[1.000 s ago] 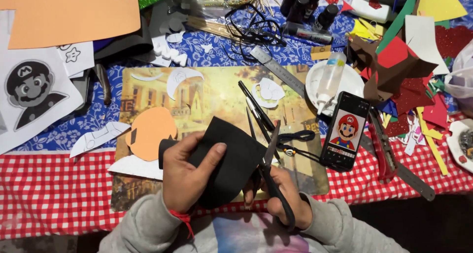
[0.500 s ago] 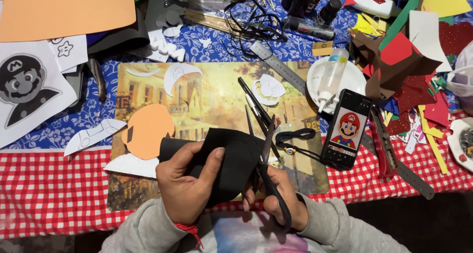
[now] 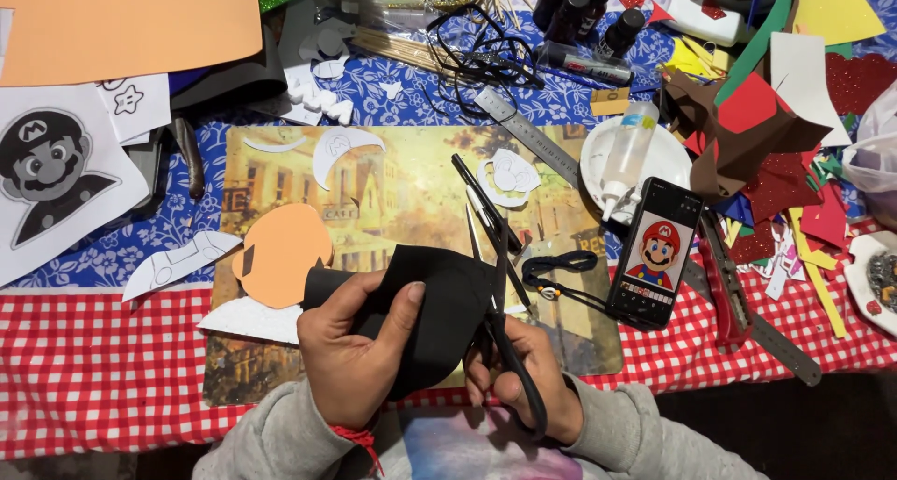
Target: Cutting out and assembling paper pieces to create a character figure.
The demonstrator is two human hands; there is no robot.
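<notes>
From the head camera, the left hand (image 3: 360, 349) was closed on one black foam sheet (image 3: 434, 302), thumb on top and fingers curled under its near edge, holding it just above the counter (image 3: 93, 368). The right hand (image 3: 523, 377) lay just right of it, fingers shut through the loops of one pair of black-handled scissors (image 3: 500, 302). The scissors' long axis ran away from the person, blades pointing ahead and slightly left along the sheet's right edge, touching it; how far the blades gaped could not be told. So the sheet lay left of the cutting hand, both hands equally near it.

Ahead of the left hand, one orange foam cut-out (image 3: 280, 254) rested on one picture placemat (image 3: 392, 190). To the right of the right hand lay one phone (image 3: 656, 253) showing a cartoon figure in a red cap, with one red utility knife (image 3: 724, 288) beyond it and one metal ruler (image 3: 528, 136) further ahead. One glue bottle (image 3: 624, 155) lay across one white plate (image 3: 673, 153).
</notes>
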